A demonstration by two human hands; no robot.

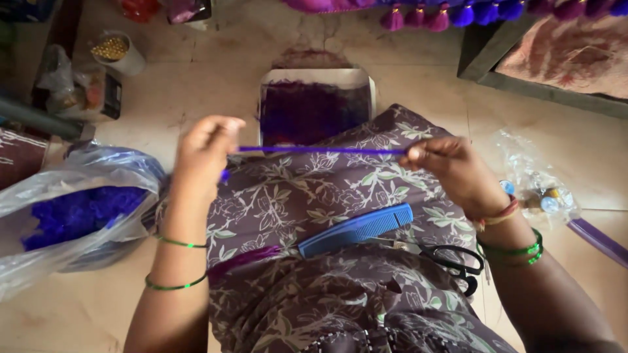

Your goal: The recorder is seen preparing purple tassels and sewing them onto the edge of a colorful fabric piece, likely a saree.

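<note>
At the centre of the frame, a bundle of purple thread (320,150) is stretched taut and level, its long axis running left to right across the picture. The left hand (206,153) holds the left end, fingers curled closed around it; a short tail of thread shows just below that fist. The right hand (451,170) pinches the right end between thumb and fingertips, pressed together. Both hands are equally near, one at each end, with the span between them free of support.

Below the thread, on the lap covered in floral purple fabric (307,189), lie a blue comb (356,229) and black-handled scissors (438,255), touching. Beyond the thread sits a white tray (314,77) of dark purple fibre. At the left edge, a clear plastic bag (78,209) holds blue-violet fibre.
</note>
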